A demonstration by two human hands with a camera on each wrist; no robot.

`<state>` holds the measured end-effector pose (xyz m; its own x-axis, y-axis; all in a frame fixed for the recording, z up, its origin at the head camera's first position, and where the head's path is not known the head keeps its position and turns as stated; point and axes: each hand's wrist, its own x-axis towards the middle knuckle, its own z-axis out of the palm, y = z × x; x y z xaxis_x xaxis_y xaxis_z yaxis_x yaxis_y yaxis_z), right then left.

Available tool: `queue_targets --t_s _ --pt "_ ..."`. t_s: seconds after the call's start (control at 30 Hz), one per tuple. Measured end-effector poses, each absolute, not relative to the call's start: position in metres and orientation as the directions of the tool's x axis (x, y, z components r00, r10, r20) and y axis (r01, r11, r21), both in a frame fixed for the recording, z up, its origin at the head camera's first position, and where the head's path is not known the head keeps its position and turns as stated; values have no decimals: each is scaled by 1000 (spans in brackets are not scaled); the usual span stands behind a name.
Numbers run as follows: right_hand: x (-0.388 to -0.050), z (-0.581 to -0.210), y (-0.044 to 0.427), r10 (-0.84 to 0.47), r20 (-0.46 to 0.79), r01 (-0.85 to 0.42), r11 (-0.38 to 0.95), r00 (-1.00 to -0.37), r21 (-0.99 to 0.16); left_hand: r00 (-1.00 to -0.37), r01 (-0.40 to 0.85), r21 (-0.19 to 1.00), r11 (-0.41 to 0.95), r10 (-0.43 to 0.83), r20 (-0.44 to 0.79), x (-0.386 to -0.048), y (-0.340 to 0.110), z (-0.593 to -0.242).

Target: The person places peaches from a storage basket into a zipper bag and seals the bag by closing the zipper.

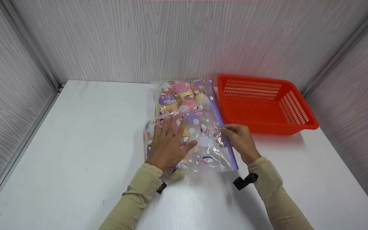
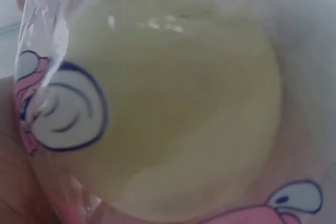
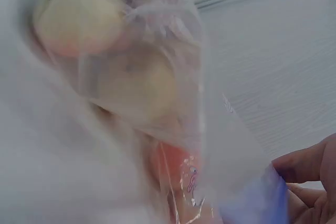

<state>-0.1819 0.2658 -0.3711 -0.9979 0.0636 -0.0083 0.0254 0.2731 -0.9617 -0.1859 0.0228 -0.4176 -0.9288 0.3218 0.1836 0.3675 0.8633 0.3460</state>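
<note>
A clear zip bag [image 1: 204, 148] printed with pink cartoon figures lies on the table, its purple zip strip [image 1: 233, 156] along the right edge. Spread fingers of my left hand [image 1: 168, 147] rest flat on the bag's filled left part. My right hand [image 1: 243, 143] pinches the purple strip between thumb and fingers. Inside, round yellowish things [image 3: 79, 19] and a reddish one [image 3: 170, 161] show blurred through the plastic. The left wrist view is mostly filled by one pale yellow round thing [image 2: 184, 98] under the film. Behind lies another similar filled bag [image 1: 168, 99].
A red plastic basket [image 1: 267, 126] with slotted walls stands at the back right, close to the bags. White table surface [image 1: 85, 143] stretches to the left. Grey wood-grain panels [image 1: 133, 41] enclose the back and both sides.
</note>
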Motion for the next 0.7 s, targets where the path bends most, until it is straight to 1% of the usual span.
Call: queue_targets --t_s 0.13,0.27,0.37,0.5,0.53,0.6,0.63,0.7 --pt "-176 -383 277 96 -8 43 366 -995 -930 -923 380 298 876 336 191 -186 26 -418" --pt "-176 -395 279 68 -58 78 353 -996 -932 -927 370 275 887 333 172 -187 24 -418" --pt "-178 -405 279 65 -119 134 335 -991 -932 -932 359 279 891 328 151 -188 22 -418" --pt "-183 -413 276 80 -172 190 377 -982 -907 -937 348 274 896 323 136 -190 20 -417" --pt "-184 -413 276 73 -168 183 406 -983 -895 -937 346 272 898 319 140 -191 20 -417" --pt "-182 -411 277 55 -125 135 527 -991 -839 -936 349 280 894 318 153 -192 22 -420" --pt "-180 -408 278 40 -80 88 601 -996 -794 -934 354 287 890 320 161 -191 22 -422" --pt "-176 -401 280 11 35 -15 743 -999 -669 -926 372 306 876 327 189 -190 23 -427"
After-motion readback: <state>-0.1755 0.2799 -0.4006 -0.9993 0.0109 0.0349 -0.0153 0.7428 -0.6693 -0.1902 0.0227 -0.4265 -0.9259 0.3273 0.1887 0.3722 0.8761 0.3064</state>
